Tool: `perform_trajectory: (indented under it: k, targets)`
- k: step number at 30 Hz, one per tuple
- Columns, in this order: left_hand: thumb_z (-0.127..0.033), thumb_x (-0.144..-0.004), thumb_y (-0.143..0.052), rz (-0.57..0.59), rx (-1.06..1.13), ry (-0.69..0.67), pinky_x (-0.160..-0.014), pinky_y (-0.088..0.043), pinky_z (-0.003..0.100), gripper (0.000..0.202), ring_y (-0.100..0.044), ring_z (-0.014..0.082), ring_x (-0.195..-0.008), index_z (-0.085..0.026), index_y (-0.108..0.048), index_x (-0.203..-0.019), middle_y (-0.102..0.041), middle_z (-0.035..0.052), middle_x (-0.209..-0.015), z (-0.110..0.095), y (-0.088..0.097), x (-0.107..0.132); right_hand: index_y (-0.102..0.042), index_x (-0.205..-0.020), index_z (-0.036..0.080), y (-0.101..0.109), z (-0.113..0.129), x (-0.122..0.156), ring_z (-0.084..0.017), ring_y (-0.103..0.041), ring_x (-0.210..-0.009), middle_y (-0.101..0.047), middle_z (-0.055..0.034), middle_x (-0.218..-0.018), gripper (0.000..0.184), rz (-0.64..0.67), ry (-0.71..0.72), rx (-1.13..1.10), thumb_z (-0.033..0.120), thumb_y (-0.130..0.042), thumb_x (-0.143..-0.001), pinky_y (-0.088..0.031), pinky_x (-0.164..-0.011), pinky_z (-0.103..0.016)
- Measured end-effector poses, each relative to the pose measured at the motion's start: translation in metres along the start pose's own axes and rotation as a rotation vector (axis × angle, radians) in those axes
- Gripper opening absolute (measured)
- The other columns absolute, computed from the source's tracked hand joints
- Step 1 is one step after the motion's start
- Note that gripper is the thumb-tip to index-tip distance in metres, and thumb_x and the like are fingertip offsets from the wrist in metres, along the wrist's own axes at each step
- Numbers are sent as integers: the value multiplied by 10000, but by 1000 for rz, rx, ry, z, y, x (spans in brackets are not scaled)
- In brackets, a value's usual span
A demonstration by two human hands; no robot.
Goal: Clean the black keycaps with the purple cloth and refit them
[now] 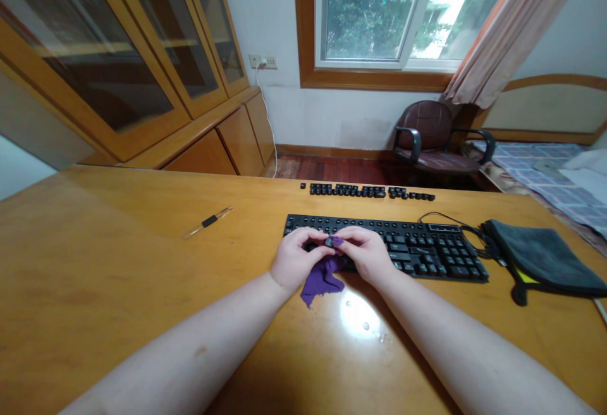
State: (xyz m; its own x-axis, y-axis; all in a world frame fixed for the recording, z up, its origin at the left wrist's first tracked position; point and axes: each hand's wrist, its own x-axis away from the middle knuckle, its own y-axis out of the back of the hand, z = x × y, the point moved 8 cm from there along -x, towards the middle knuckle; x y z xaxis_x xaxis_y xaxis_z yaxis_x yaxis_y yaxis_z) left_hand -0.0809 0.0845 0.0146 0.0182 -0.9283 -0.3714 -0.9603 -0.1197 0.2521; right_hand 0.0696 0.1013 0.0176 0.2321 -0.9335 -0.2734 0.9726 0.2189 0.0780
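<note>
Between my fingertips is a small black keycap, pinched by my left hand. My right hand presses a purple cloth against the keycap, and the rest of the cloth hangs below onto the desk. Both hands are closed and meet over the left part of a black keyboard. Caps are off along the keyboard's upper rows, while the right side still carries its keys. My hands hide some of its left keys.
Loose keycaps lie in rows along the far edge of the wooden desk. A keycap puller lies at left. At right are the coiled cable and a dark zip pouch. A chair stands beyond.
</note>
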Motion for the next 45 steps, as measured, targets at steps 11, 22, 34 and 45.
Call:
perform_trajectory:
  k: [11, 22, 34, 45]
  targets:
    - [-270, -683, -711, 39, 71, 16, -771, -521, 309, 201, -644, 168, -787, -190, -699, -867, -683, 55, -843, 3, -3, -2, -741, -785, 213, -2, -2, 0, -128, -591, -588, -676, -37, -727, 143, -8, -37, -48, 321, -679, -715, -498, -549, -252]
    - [-246, -750, -636, 32, 27, -9, -829, -508, 333, 162, -636, 176, -855, -206, -694, -896, -686, 59, -911, -6, -1, -3, -733, -877, 226, 0, 1, 4, -108, -559, -550, -644, -27, -730, 184, -2, -10, -75, 335, -623, -779, -487, -554, -255]
    - [-241, -657, -722, 33, 194, 65, -817, -514, 325, 134, -650, 183, -845, -187, -694, -777, -680, 48, -817, 9, -4, -3, -744, -855, 253, -1, -8, 1, -139, -619, -650, -695, -36, -791, 192, 19, -22, -86, 283, -735, -665, -508, -603, -264]
    - [-257, -615, -752, 27, 179, 130, -808, -530, 338, 166, -664, 188, -811, -179, -705, -754, -705, 57, -815, 12, -6, -2, -732, -705, 199, 4, -7, -1, -130, -591, -567, -681, -32, -674, 138, -31, -69, -68, 332, -697, -692, -498, -547, -250]
